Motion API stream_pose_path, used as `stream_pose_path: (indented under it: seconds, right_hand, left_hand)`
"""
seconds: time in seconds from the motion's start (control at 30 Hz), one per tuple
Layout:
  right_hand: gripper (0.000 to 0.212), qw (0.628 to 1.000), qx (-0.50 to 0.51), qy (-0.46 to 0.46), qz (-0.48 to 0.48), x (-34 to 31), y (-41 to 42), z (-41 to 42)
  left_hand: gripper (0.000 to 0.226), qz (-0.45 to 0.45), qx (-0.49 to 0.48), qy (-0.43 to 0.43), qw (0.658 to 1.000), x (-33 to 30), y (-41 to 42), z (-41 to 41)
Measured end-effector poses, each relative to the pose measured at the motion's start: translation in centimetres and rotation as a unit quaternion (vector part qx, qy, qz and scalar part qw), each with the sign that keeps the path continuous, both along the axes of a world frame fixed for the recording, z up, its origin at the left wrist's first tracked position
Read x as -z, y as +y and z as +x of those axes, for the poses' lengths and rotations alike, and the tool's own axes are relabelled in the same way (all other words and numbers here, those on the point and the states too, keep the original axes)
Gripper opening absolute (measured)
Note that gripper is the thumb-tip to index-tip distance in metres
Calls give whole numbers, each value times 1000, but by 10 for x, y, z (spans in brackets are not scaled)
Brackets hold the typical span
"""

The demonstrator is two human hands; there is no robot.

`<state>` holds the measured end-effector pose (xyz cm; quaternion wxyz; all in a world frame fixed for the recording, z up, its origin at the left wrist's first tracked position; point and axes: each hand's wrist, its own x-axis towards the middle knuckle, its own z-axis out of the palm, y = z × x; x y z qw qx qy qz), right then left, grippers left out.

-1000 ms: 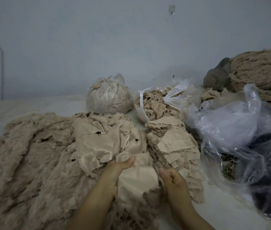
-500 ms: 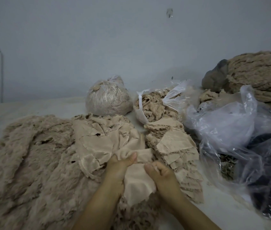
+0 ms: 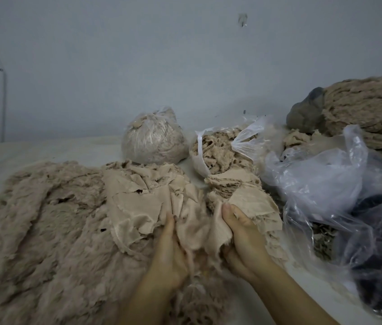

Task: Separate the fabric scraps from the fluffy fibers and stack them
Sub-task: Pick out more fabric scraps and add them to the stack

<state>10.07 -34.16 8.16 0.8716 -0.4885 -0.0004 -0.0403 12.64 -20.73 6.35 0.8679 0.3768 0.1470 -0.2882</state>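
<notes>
1. Nearest us, both forearms come up from the bottom edge, hands close together but not touching, w/ one beige fabric scrap bunched between them.
2. Left hand grips the scrap's left side, thumb up along the cloth, fingers curled under it. Right hand pinches the scrap's right edge, thumb on top, fingers tucked beneath.
3. Under and left of the hands we see the fluffy fibers, a wide tan mat over the left half of the desk, reaching the near edge of view.
4. Just beyond the hands, a loose heap of unsorted scraps lies on the fibers' right part, crumpled and overlapping.
5. Right of that heap, touching the right hand's far side, sits the stack of scraps, flat pieces layered, frayed edges showing.
6. Far right, near to mid: crumpled clear plastic bags w/ smth dark inside; contents too blurred to tell.
7. Behind the stack, an open clear bag filled w/ tan fiber.
8. Left of it, a tied clear bag, round, packed w/ pale fiber.
9. Far right, a big tan fiber bundle w/ a grey lump at its left end.
10. Farthest: plain grey wall.
</notes>
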Motion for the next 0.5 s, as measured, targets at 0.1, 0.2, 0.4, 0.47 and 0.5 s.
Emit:
stream_pose_path:
  seconds: [0.1,0.2,0.4,0.47,0.5]
  right_hand:
    - [26,997,49,-38,-37,2,8,3]
    - [24,988,115,-45,-98,10,9,0]
    - [32,974,198,-12,-111,25,-5,1]
    - [28,968,223,-14,-115,20,-15,5]
    - [24,963,235,-21,-129,15,-24,9]
  left_hand:
    - [84,-98,99,40,990,-4,-14,-16]
    - [49,10,-51,1,999,-6,-23,-16]
    - [23,218,-174,-130,952,-7,-19,-7]
    - [24,196,-189,-120,955,-3,-14,-6]
    - [25,185,-200,-108,956,-1,-9,-5]
